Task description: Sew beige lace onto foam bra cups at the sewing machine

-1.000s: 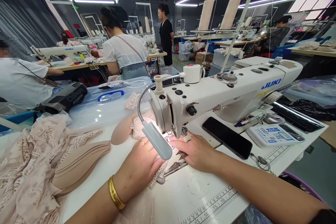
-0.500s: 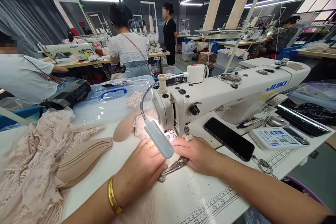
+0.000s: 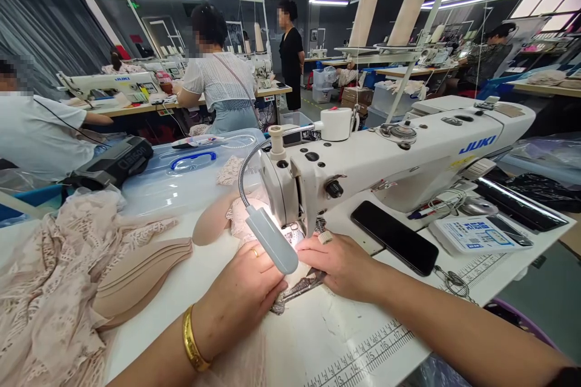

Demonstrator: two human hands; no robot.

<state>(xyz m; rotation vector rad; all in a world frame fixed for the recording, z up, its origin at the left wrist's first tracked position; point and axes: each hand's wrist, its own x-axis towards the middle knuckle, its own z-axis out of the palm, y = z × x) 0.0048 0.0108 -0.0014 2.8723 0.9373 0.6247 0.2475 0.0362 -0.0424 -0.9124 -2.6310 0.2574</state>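
L hand (image 3: 247, 290) flat, fingers spread on lace piece (image 3: 238, 221) by sewing machine (image 3: 385, 163) needle | R hand (image 3: 340, 266) presses too (nothing gripped) | risk: fingertips under needle, seam skews

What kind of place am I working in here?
Most likely a garment factory's sewing floor. A Juki sewing machine stands under both hands, a stack of foam cups and a heap of pink lace lie beside it, and other people sit at similar machines behind.
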